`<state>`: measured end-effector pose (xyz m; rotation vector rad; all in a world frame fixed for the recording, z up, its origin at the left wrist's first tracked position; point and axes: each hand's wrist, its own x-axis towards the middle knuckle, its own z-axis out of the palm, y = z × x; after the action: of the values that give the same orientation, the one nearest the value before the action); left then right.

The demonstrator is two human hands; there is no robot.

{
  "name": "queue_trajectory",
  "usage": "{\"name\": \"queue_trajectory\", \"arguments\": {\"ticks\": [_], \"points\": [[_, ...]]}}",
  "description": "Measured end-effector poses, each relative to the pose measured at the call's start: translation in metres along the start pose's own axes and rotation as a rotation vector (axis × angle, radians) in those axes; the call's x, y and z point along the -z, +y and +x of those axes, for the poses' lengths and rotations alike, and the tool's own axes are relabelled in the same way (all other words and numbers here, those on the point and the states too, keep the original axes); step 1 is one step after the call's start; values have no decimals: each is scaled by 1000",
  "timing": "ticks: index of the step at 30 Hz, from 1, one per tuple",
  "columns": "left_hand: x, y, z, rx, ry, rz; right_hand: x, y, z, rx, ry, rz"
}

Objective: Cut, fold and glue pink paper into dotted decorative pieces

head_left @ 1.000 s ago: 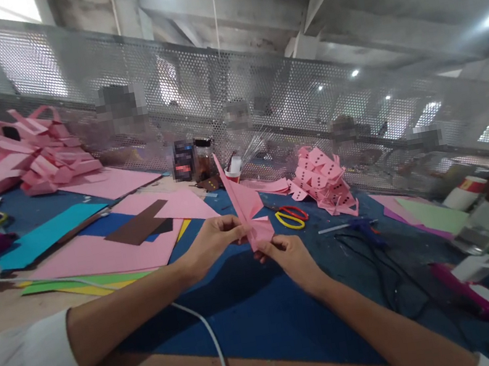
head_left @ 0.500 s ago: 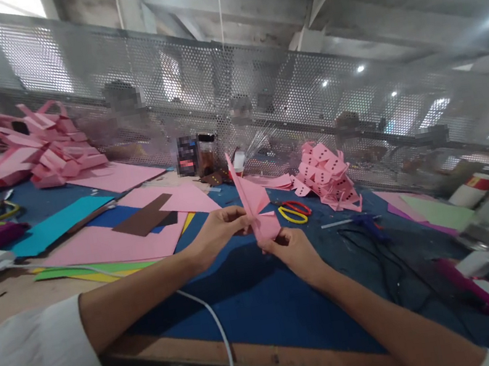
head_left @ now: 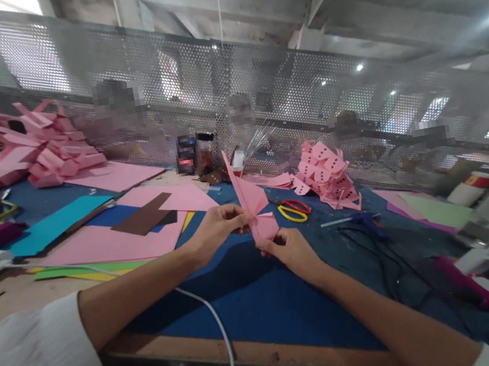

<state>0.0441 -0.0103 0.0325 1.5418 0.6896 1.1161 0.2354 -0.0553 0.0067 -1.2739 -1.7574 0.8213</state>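
Note:
A folded piece of pink paper (head_left: 253, 200), with flaps opening to the right, is held up above the blue table mat (head_left: 256, 306). My left hand (head_left: 221, 227) pinches its left side near the middle fold. At its lower edge, my right hand (head_left: 291, 250) grips the paper between thumb and fingers. Red-and-yellow-handled scissors (head_left: 293, 211) lie just beyond my right hand. Behind them is a heap of pink paper pieces with dark dots (head_left: 322, 173).
Coloured sheets, including a turquoise strip (head_left: 61, 225) and a brown strip (head_left: 142, 217), lie at left, near a pile of pink paper strips (head_left: 53, 143). On the right are a blue glue gun (head_left: 368, 225) and a magenta tool (head_left: 477, 284). A white cable (head_left: 219, 324) crosses the front edge.
Both hands keep hold of the pink paper in nearly the same pose. The paper has shifted very slightly left in view.

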Motion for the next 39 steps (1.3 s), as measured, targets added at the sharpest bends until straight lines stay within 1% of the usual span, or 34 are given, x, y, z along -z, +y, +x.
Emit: {"name": "queue_trajectory", "arguments": {"ticks": [4, 8, 11, 16, 21, 25, 28, 33, 37, 39], "points": [[1, 0, 1, 2, 19, 30, 0, 5, 2, 45, -59, 9], [0, -1, 1, 16, 18, 41, 0, 6, 1, 70, -81, 45], [-2, -1, 0, 37, 5, 49, -1, 7, 1, 36, -82, 59], [-3, -3, -1, 52, -6, 38, -2, 6, 0, -15, -40, 24], [-3, 2, -1, 37, 24, -36, -3, 3, -3, -60, -79, 9], [-4, 7, -2, 36, 60, -51, -5, 6, -4, -34, -131, 20], [-3, 7, -3, 45, 68, -84, -6, 7, -4, -22, -147, 11], [0, 7, -3, 33, 60, -161, -4, -1, -6, -24, -199, 1], [1, 10, -3, 79, 68, -158, 2, -10, -8, 54, -284, 66], [2, 10, -3, 100, 55, -158, 7, -13, -7, 96, -259, 90]]}}
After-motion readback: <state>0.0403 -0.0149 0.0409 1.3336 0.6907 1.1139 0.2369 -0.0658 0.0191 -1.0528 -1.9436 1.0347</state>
